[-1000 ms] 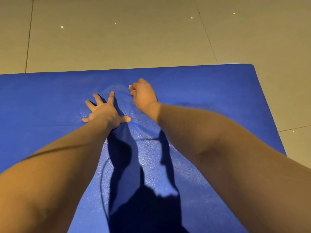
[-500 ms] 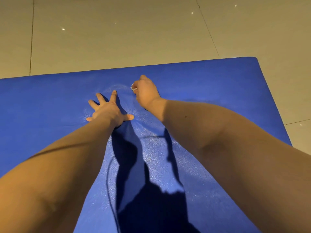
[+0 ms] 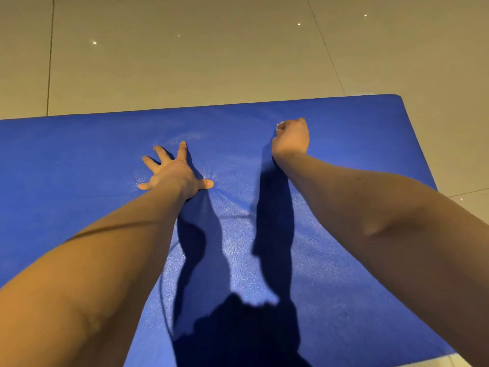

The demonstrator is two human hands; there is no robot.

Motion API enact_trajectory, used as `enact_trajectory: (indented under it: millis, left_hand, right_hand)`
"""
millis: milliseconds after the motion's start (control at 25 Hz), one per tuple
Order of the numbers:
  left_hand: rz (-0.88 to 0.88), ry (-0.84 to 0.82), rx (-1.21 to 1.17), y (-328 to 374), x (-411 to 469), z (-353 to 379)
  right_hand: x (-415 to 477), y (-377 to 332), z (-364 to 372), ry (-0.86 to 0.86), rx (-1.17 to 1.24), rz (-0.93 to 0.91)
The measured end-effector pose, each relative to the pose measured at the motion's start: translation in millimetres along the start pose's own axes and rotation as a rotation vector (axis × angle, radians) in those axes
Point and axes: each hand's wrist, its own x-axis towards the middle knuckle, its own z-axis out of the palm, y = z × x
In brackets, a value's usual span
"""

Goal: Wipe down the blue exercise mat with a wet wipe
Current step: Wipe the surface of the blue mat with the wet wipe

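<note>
Beige floor (image 3: 211,62) carries the mat (image 3: 344,274), which lies flat. Its far edge runs just beyond both hands, and its far corner lies to the right of the right hand (image 3: 291,140). The wipe (image 3: 279,126) is bunched inside that hand: the fingers curl round it, and only a small white scrap shows at the fist's far-left side. The fist bears on the mat close to the far edge. The left hand (image 3: 174,172) is spread palm down, fingers splayed, pressing the mat well apart from the right hand; creases radiate from it. Faint pale streaks just beyond the left hand suggest that strip is wiped. Judged progress: mid-task. The area from the right hand to the corner, and the area under both forearms, appear to remain.
</note>
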Motion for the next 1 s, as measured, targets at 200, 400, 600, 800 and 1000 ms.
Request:
enact_trajectory:
  millis: [200,400,600,800,1000]
  left_hand:
    - [0.01,0.017,0.009,-2,2,2]
    - [0.018,0.006,0.035,-3,0,1]
    - [0.005,-0.044,0.081,0,-3,-5]
    - [0.0,-0.036,0.07,3,-5,-2]
    - [0.012,0.033,0.017,-2,-13,4]
  right_hand:
    - [-69,-74,42,-0.183,0.086,-0.27]
    - [-51,-38,30,-0.17,0.115,-0.25]
    - [-18,40,-8,-0.04,0.064,0.062]
    - [-48,-12,18,-0.02,0.228,0.057]
    - [-97,-71,46,-0.175,0.136,-0.29]
